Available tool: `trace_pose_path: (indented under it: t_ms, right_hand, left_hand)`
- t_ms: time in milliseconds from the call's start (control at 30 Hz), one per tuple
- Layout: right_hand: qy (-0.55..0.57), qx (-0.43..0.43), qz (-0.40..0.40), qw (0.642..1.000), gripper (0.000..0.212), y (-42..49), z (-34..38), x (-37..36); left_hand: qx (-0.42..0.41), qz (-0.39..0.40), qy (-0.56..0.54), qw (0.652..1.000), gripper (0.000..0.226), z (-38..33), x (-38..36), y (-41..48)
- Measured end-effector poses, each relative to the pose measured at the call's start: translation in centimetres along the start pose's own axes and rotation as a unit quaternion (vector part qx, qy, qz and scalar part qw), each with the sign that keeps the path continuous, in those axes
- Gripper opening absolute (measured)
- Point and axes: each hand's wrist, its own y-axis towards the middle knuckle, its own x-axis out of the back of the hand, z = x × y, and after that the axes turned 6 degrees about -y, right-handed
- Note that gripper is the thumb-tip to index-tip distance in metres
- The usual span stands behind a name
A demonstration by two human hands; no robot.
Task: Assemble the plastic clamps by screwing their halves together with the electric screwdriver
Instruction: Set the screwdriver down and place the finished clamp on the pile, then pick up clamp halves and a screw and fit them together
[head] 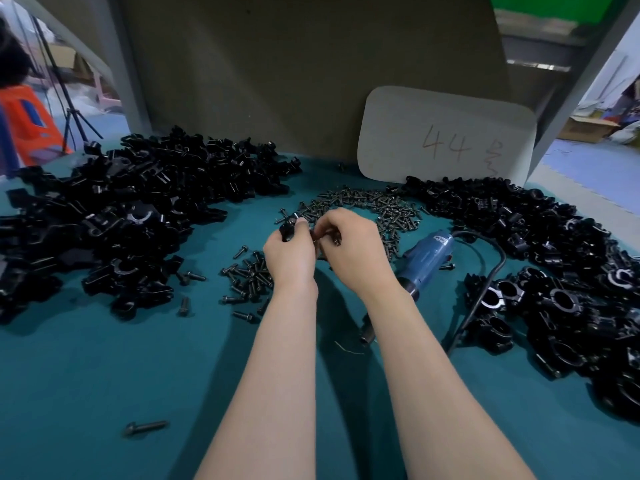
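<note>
My left hand (290, 252) grips a small black plastic clamp (288, 229) above the middle of the teal table. Close beside it, my right hand (353, 249) has its fingers curled around a small dark screw (336, 240) that is mostly hidden. A blue electric screwdriver (427, 259) lies on the table just right of my right wrist, its black cable (485, 282) looping away. A large heap of loose black clamp halves (131, 216) covers the left side. A pile of assembled black clamps (561, 289) fills the right side.
Black screws lie in a pile (374, 206) behind my hands and in a smaller scatter (247, 277) to their left; one stray screw (145, 427) lies near the front. A grey card marked 44 (446, 133) leans on the back panel. The teal table (104, 375) is bare in front.
</note>
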Motion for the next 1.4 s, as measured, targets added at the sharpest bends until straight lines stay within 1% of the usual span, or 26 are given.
trace_pose_path:
  t_ms: [33,100,133,167,200,267,333,400,433,500,567,633,700,767,833,900,933,967,1033,1067,1167,1200,1267,1333,1400]
  right_hand:
    - [0.013,-0.014,0.004,1.000,0.022,0.0,0.0,-0.1]
    - [0.045,-0.038,0.023,0.998,0.015,-0.1,0.0,-0.4]
    - [0.063,-0.053,0.030,0.996,0.012,-0.2,-0.1,-0.5]
    - [0.072,-0.076,0.033,0.994,0.014,-0.2,-0.2,-0.7]
    - [0.064,-0.100,0.032,0.992,0.016,-0.1,-0.2,-0.9]
    - [0.022,-0.124,0.028,0.992,0.022,0.0,-0.3,-1.1]
    - [0.028,-0.116,0.025,0.993,0.015,0.0,-0.2,-1.2]
    - [0.053,-0.088,0.017,0.995,0.005,-0.1,-0.2,-1.1]
    - [0.062,-0.072,0.013,0.995,0.005,-0.2,-0.3,-1.0]
    - [0.075,-0.042,0.015,0.996,0.008,-0.4,-0.4,-0.5]
    - [0.064,-0.018,0.026,0.997,0.012,-0.2,-0.3,-0.1]
    - [0.039,-0.010,0.041,0.998,0.017,0.3,-0.2,0.1]
    - [0.029,-0.024,0.062,0.997,0.015,0.6,-0.2,0.1]
    - [0.044,-0.056,0.075,0.995,0.008,0.6,-0.1,-0.2]
    - [0.065,-0.100,0.070,0.990,0.012,0.5,-0.2,-0.8]
    - [0.064,-0.118,0.053,0.989,0.012,0.3,-0.3,-1.2]
    - [0.053,-0.110,0.039,0.992,0.008,0.3,-0.2,-1.3]
    - [0.046,-0.095,0.027,0.994,0.005,0.2,-0.1,-1.3]
    - [0.040,-0.057,0.019,0.997,0.008,0.1,-0.1,-1.1]
    - [0.030,-0.039,0.019,0.999,0.009,0.0,-0.1,-1.0]
    - [0.011,0.020,0.002,1.000,0.012,0.0,0.1,-0.7]
    - [0.011,0.032,-0.001,0.999,0.013,0.1,0.2,-0.6]
    - [0.017,0.030,-0.001,0.999,0.016,0.2,0.5,-0.6]
    - [0.034,0.017,-0.006,0.999,0.018,0.2,0.7,-0.5]
    - [0.040,0.019,0.000,0.999,0.016,0.2,0.9,-0.4]
  left_hand:
    - [0.009,-0.004,-0.011,1.000,0.040,0.1,0.1,0.0]
    - [0.008,-0.009,-0.025,1.000,0.037,0.2,0.2,-0.1]
    - [0.001,-0.008,-0.027,1.000,0.032,0.3,0.2,-0.1]
    - [-0.014,-0.007,-0.027,1.000,0.025,0.4,0.2,-0.1]
    - [-0.033,-0.008,-0.022,0.999,0.019,0.4,0.2,-0.1]
    - [-0.070,-0.011,0.005,0.997,0.015,0.5,0.0,-0.2]
    - [-0.089,-0.008,0.024,0.996,0.019,0.5,0.0,-0.3]
    - [-0.077,-0.007,0.029,0.997,0.031,0.4,-0.1,-0.4]
    - [-0.067,-0.011,0.029,0.997,0.035,0.4,0.0,-0.4]
    - [-0.062,-0.015,0.023,0.998,0.029,0.3,0.0,-0.2]
    - [-0.059,-0.012,0.026,0.998,0.022,0.0,0.1,-0.2]
    - [-0.051,-0.009,0.030,0.998,0.023,-0.1,0.2,-0.2]
    - [-0.041,-0.011,0.020,0.999,0.025,-0.1,0.3,-0.3]
    - [-0.039,-0.012,0.006,0.999,0.027,-0.1,0.2,-0.4]
    - [-0.046,-0.010,0.010,0.999,0.030,0.1,0.2,-0.3]
    - [-0.066,-0.002,0.023,0.998,0.019,0.4,0.1,-0.2]
    - [-0.071,-0.002,0.026,0.997,0.016,0.3,0.0,-0.3]
    - [-0.073,-0.002,0.030,0.997,0.021,0.4,0.0,-0.3]
    - [-0.064,-0.012,0.037,0.997,0.037,0.4,0.0,-0.2]
    - [-0.062,-0.019,0.036,0.997,0.039,0.4,0.0,-0.1]
    - [-0.055,-0.020,0.011,0.998,0.034,0.1,0.1,0.2]
    - [-0.050,-0.019,0.005,0.999,0.036,0.1,0.1,0.2]
    - [-0.042,-0.024,0.000,0.999,0.045,0.0,0.2,0.3]
    - [-0.051,-0.029,-0.002,0.998,0.040,0.0,0.2,0.3]
    - [-0.063,-0.035,-0.001,0.997,0.025,-0.1,0.3,0.2]
